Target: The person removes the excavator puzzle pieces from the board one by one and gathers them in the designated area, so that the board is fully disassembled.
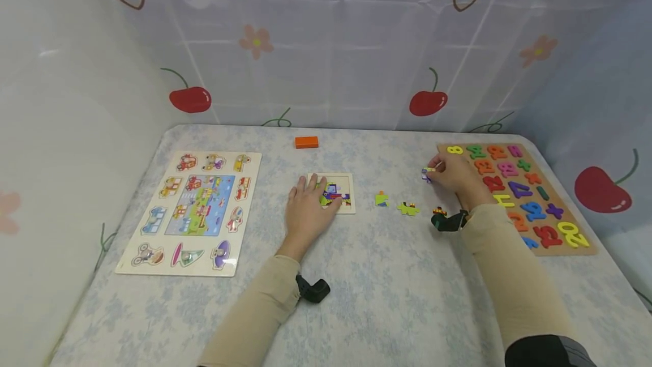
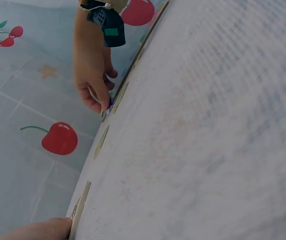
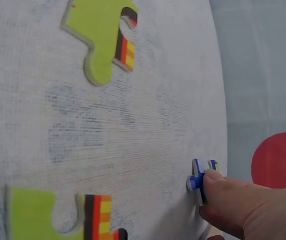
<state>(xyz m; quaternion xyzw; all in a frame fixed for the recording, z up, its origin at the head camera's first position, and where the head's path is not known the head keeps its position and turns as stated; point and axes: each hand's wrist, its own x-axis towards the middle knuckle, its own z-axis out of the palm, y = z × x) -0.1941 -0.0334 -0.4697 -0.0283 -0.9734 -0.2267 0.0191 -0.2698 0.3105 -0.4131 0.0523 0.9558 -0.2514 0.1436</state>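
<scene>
My left hand [image 1: 308,214] rests with spread fingers on a small wooden puzzle board [image 1: 345,180], partly covering its vehicle picture; in the left wrist view its thumb [image 2: 53,229] touches the board's edge. Over at the right, my right hand [image 1: 453,177] pinches a blue and white jigsaw piece [image 3: 198,180] between thumb and fingers, near the tabletop. Between the hands lie loose jigsaw pieces: a green one with an orange tip [image 1: 382,200], a green one [image 1: 408,209], and a striped one [image 1: 439,211] partly hidden by the right wrist's camera.
At the left lies a large picture puzzle board [image 1: 239,254] with vehicles and toys. A brown number board [image 1: 555,250] with colourful foam-like digits lies at the right, partly under the right arm. An orange block [image 1: 307,143] sits near the back edge, before a printed curtain [image 1: 326,61].
</scene>
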